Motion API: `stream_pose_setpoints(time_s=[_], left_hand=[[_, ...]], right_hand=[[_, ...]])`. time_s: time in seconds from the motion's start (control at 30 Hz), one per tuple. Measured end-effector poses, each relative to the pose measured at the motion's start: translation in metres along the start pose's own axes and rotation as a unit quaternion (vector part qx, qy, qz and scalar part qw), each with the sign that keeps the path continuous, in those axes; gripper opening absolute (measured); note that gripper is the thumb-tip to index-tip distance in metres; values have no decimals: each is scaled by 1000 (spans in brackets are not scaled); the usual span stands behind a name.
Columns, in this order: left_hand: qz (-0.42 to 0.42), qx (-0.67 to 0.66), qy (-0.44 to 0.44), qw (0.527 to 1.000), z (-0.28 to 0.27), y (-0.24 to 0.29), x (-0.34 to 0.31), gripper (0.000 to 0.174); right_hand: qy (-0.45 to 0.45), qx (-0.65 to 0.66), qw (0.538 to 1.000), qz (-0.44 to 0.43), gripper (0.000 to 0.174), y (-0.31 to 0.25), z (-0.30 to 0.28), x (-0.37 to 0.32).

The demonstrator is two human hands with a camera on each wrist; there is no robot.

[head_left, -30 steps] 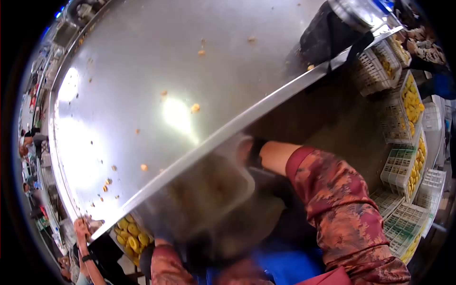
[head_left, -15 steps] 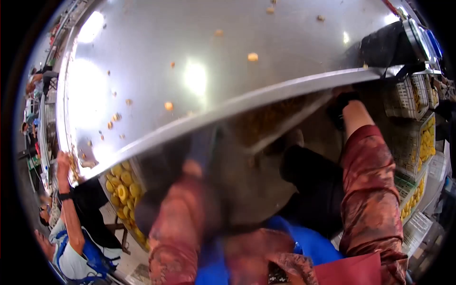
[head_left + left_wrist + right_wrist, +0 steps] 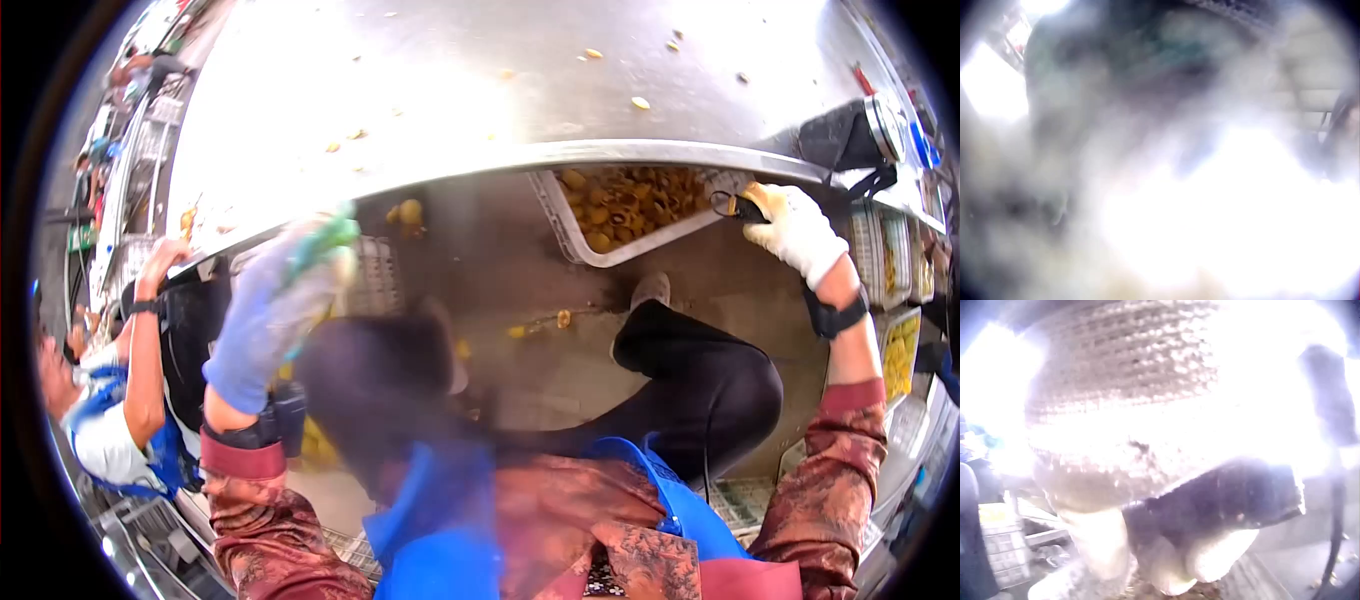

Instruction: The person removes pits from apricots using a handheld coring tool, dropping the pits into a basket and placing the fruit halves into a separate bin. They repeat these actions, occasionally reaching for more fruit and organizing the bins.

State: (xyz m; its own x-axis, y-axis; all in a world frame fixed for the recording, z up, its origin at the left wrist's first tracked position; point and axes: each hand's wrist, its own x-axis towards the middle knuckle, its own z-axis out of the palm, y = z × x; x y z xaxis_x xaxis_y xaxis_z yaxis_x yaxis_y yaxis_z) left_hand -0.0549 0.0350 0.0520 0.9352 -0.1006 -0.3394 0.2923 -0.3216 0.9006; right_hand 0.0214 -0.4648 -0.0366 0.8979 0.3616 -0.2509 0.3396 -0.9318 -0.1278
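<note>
My right hand, in a white knit glove, grips the dark handle of a small tool with a thin ring-shaped end. In the right wrist view the gloved fingers curl round this dark handle. It is beside the right end of a white crate of brown-orange fruit pieces, under the table edge. My left hand, in a blue-lavender glove with green at the fingers, is raised at the left and blurred by motion. I cannot tell whether it holds anything.
A steel table with scattered bits spans the front, its raised rim close to both hands. A dark bag-like thing stands at its right corner. Crates of yellow fruit stack at the right. Another person sits close by on the left.
The crate has shifted right beneath the table. My left hand has come up to the left from low beside my legs. My right hand has moved right, and the view has turned.
</note>
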Motion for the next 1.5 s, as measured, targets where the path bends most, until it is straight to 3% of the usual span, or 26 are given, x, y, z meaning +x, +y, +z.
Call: stream_pose_setpoints(time_s=[0.03,0.13,0.2,0.23,0.27,0.3,0.33,0.4,0.43,0.5,0.53,0.57,0.63,0.67,0.77,0.87,0.93,1.0,1.03,1.1,1.2,1.23,1.27,1.3,1.47,1.5], left_hand=[[4,82,46,996,-16,6,-16,46],[38,86,171,981,-65,-36,-53,46],[28,103,226,968,-92,-85,-82,49],[-12,180,266,947,-113,-130,-102,51],[1,106,309,945,-115,-170,-121,52],[-34,98,346,933,-124,-213,-145,54],[-88,79,396,911,-118,-244,-167,56],[-61,184,451,871,-91,-286,-211,57],[-126,186,465,856,-97,-331,-246,57],[-222,158,496,824,-86,-397,-302,54],[-252,127,515,810,-79,-425,-327,52],[-268,28,565,780,-69,-436,-341,56],[-286,-169,642,691,-47,-442,-349,65],[-313,-234,626,675,-40,-437,-353,71],[-348,-231,627,657,-27,-412,-337,75],[-308,-260,624,669,-32,-437,-327,71],[-290,-275,582,708,-44,-451,-322,53],[-205,-307,603,707,-41,-453,-314,43],[-162,-317,621,699,-38,-450,-314,39],[-195,-255,623,713,-27,-459,-319,34],[-204,-363,615,670,-19,-467,-323,25],[-214,-442,627,604,-20,-467,-315,22],[-236,-341,623,663,-9,-464,-313,35],[-222,-395,625,636,-11,-457,-308,31],[-274,-338,587,683,-14,-470,-302,32],[-269,-358,589,672,-14,-476,-301,25]], right_hand=[[5,-16,1000,-10,46,-26,-23,-3],[-36,118,990,-71,44,-97,-99,3],[116,96,988,-37,46,-67,-85,0],[172,164,971,-29,46,-65,-87,-2],[211,-115,964,-110,47,-44,-90,2],[221,-121,964,-86,47,-39,-91,19],[213,-102,971,-42,49,-37,-87,41],[176,-75,981,14,55,-52,-75,78],[153,-82,985,17,59,-76,-68,93],[72,-72,994,26,51,-130,-63,114],[133,-64,989,-26,48,-121,-31,138],[120,-78,990,-15,48,-142,-33,146],[95,-108,989,10,46,-191,-33,152],[85,-75,993,9,45,-194,-29,158],[18,25,999,32,43,-198,-22,172],[-54,-34,998,27,33,-231,-39,170],[26,-3,999,-24,29,-208,-29,181],[78,22,996,-40,23,-230,-37,177],[105,138,979,-111,20,-246,-36,172],[34,350,934,-63,17,-298,-34,151],[1,334,928,-163,17,-378,-14,127],[-9,312,929,-201,19,-396,-4,126],[-1,262,937,-233,20,-406,9,130],[8,211,941,-264,22,-420,15,131],[7,151,949,-275,25,-447,4,108],[18,134,952,-274,25,-442,-2,102]])
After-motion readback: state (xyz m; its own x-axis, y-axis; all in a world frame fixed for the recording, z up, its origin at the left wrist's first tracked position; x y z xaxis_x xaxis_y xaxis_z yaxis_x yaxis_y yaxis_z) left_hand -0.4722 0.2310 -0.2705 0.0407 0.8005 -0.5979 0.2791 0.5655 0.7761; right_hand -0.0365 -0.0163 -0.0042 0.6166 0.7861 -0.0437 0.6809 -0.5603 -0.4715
